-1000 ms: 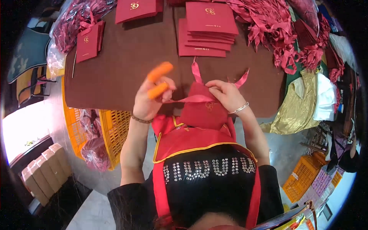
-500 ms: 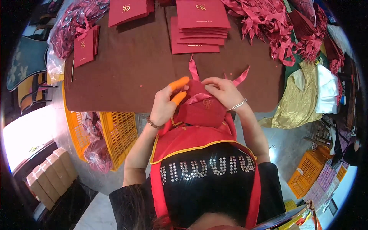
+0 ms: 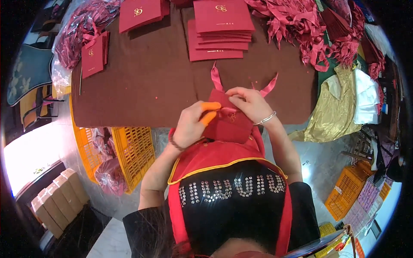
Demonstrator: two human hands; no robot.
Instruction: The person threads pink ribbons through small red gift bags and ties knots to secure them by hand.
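Note:
A dark red paper bag (image 3: 226,131) with a gold emblem leans against my apron at the table's front edge. My left hand (image 3: 188,127) wears orange finger cots on two fingers. Those fingers pinch a red satin ribbon (image 3: 227,111) lying across the bag's front. With thumb and fingers closed, my right hand (image 3: 254,105) grips the bag's upper right edge. One ribbon end (image 3: 216,78) sticks out past the bag onto the table, and another ribbon tail (image 3: 269,86) shows beyond my right hand. What lies under my fingertips is partly hidden.
On the brown-covered table (image 3: 137,86) are a stack of flat red bags (image 3: 223,19), more red bags (image 3: 142,15) and a small ribboned bag (image 3: 92,56). Ribbon heaps (image 3: 297,26) lie far right. Gold cloth (image 3: 335,109) hangs off the right side. A yellow crate (image 3: 133,150) stands below left.
My left hand has moved right and in over the bag, its orange-covered fingers closing on the ribbon. My right hand has stayed about where it was. The view has shifted slightly.

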